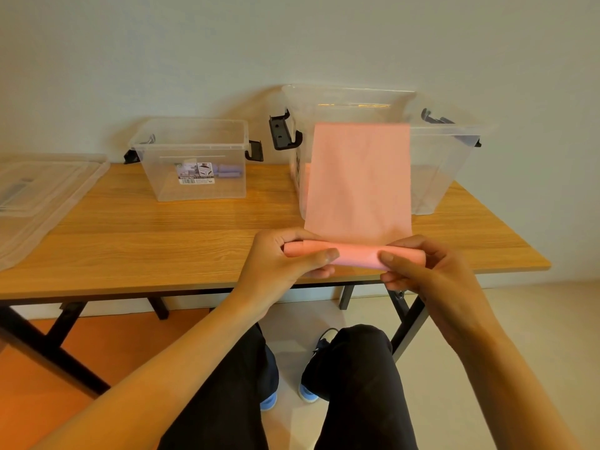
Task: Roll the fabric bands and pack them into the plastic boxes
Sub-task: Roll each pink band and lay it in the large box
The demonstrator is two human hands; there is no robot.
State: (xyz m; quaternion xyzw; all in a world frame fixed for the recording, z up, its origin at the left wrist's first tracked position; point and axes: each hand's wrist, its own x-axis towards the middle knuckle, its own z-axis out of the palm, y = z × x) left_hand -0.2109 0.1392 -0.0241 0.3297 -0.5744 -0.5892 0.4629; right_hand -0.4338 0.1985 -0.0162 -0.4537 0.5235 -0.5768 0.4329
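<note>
A pink fabric band (358, 183) stretches away from me over the table's near right part, its far end in front of the large clear plastic box (451, 164). Its near end is wound into a roll. My left hand (285, 258) grips the roll's left end, thumb on top. My right hand (418, 267) grips the roll's right end. A smaller clear plastic box (168, 147) stands at the back middle, with purple rolled bands (229, 171) lying on its floor.
Both boxes are lidless, with black latches at their ends. Clear plastic lids (39, 196) lie stacked on the table's left. The wooden table (146, 238) stands against a wall. My knees and shoes show below its front edge.
</note>
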